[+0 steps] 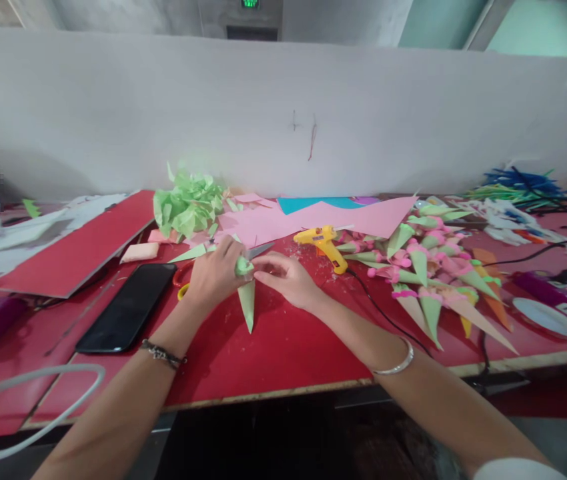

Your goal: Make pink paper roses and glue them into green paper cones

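Near the middle of the red table, my left hand (219, 272) is closed around the wide upper end of a pale green paper cone (247, 307), whose tip points down toward me. Light green crumpled material shows at the cone's mouth. My right hand (288, 280) is at the cone's right side, its thumb and fingertips bent together at the rim. Whatever is between those fingertips is too small to make out. Scissors (261, 250) with red and yellow handles lie partly hidden behind my left hand.
A yellow glue gun (327, 247) lies right of my hands, its cord running to the front edge. Many finished-looking cones (431, 307) are piled at the right. A black phone (128, 310) and green tissue (188, 203) lie left. Pink paper (273, 223) is behind.
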`<state>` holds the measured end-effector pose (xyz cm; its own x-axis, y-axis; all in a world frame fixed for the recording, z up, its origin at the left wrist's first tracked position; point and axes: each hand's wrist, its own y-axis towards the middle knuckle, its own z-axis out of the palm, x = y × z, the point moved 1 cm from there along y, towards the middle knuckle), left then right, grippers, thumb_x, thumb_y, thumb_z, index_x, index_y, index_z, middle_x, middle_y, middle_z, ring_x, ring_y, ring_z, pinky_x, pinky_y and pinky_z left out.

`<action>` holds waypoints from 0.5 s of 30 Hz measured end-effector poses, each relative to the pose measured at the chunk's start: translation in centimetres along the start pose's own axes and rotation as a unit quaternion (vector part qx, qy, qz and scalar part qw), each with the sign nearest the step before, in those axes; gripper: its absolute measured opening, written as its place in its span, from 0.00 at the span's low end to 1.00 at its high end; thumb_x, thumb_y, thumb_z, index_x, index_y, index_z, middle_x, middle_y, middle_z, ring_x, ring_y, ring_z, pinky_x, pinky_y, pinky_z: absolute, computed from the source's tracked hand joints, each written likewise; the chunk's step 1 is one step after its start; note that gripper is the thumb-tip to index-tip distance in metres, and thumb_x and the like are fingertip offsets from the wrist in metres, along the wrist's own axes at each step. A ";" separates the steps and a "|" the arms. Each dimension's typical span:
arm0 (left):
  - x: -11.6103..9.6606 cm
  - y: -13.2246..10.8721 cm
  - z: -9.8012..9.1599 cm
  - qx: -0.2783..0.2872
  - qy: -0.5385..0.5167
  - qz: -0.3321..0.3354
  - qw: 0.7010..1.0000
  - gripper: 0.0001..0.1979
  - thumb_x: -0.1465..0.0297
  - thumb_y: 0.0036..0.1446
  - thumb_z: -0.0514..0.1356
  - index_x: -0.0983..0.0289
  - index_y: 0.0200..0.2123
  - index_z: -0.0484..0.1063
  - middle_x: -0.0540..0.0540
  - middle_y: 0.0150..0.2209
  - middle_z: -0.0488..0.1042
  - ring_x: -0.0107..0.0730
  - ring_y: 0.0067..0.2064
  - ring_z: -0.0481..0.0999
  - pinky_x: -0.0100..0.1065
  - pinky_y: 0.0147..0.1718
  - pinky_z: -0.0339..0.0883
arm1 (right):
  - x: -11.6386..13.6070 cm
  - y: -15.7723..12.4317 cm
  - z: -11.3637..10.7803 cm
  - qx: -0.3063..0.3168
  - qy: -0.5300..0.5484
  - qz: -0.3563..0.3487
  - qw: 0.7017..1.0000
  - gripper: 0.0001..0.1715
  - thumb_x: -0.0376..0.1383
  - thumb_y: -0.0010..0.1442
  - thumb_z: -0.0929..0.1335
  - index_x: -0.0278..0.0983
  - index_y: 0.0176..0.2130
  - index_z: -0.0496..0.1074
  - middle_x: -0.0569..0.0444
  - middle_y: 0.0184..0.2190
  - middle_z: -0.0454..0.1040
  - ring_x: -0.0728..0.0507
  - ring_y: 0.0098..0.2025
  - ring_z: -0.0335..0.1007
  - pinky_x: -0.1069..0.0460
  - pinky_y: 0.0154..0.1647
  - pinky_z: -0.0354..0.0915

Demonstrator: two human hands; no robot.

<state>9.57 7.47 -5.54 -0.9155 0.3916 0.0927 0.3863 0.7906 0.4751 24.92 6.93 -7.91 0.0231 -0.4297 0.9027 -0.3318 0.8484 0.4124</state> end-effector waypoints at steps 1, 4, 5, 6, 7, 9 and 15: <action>-0.2 0.0 0.0 0.012 -0.002 -0.002 1.000 0.15 0.58 0.52 0.52 0.64 0.37 0.65 0.56 0.37 0.70 0.36 0.33 0.72 0.29 0.20 0.53 | -0.1 0.0 0.1 0.002 -0.001 0.002 1.000 0.10 0.35 0.50 0.67 0.37 0.35 0.71 0.56 0.31 0.66 0.50 0.34 0.64 0.54 0.35 0.62; -0.4 -0.1 0.1 0.049 -0.008 -0.013 0.999 0.14 0.60 0.51 0.53 0.64 0.37 0.64 0.55 0.34 0.73 0.38 0.32 0.73 0.30 0.22 0.53 | -0.2 -0.1 0.3 0.010 -0.016 -0.001 1.000 0.09 0.35 0.50 0.67 0.36 0.34 0.72 0.55 0.31 0.66 0.50 0.33 0.65 0.54 0.35 0.63; -0.4 -0.2 0.2 0.058 -0.010 -0.013 0.998 0.14 0.60 0.51 0.53 0.63 0.37 0.64 0.55 0.34 0.73 0.38 0.32 0.73 0.30 0.22 0.54 | -0.2 -0.1 0.3 0.008 -0.029 -0.006 1.000 0.08 0.34 0.50 0.67 0.36 0.34 0.72 0.55 0.30 0.66 0.50 0.33 0.65 0.54 0.34 0.63; -0.4 -0.2 0.2 0.066 -0.011 -0.011 0.998 0.14 0.60 0.51 0.54 0.63 0.37 0.64 0.55 0.33 0.74 0.39 0.33 0.74 0.30 0.23 0.54 | -0.1 -0.1 0.3 0.006 -0.044 -0.013 0.999 0.07 0.34 0.50 0.67 0.35 0.33 0.72 0.55 0.30 0.66 0.50 0.33 0.65 0.54 0.34 0.63; -0.4 -0.2 0.3 0.072 -0.011 -0.010 0.997 0.14 0.60 0.51 0.54 0.63 0.37 0.64 0.55 0.33 0.74 0.40 0.33 0.74 0.30 0.23 0.54 | 0.0 -0.1 0.3 0.003 -0.060 -0.022 0.998 0.07 0.33 0.50 0.66 0.35 0.32 0.72 0.55 0.30 0.67 0.50 0.33 0.65 0.54 0.34 0.63; -0.4 -0.2 0.3 0.080 -0.012 -0.011 0.997 0.14 0.61 0.50 0.54 0.63 0.38 0.63 0.54 0.33 0.74 0.41 0.33 0.74 0.31 0.23 0.54 | 0.2 -0.1 0.2 0.002 -0.087 -0.034 0.996 0.05 0.32 0.50 0.66 0.34 0.31 0.71 0.54 0.29 0.68 0.49 0.33 0.66 0.54 0.34 0.63; -0.6 -0.1 0.2 0.097 -0.023 -0.026 0.995 0.16 0.59 0.50 0.54 0.62 0.40 0.64 0.55 0.31 0.75 0.41 0.33 0.75 0.30 0.24 0.55 | 0.6 0.0 -0.1 0.020 -0.141 -0.036 0.989 0.05 0.33 0.51 0.66 0.33 0.27 0.70 0.55 0.26 0.69 0.50 0.30 0.65 0.55 0.31 0.61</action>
<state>10.06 7.28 -5.84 -0.9304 0.3654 0.0300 0.3571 0.8844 0.3004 25.03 6.74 -7.34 -0.2147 -0.5628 0.7983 -0.3764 0.8018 0.4641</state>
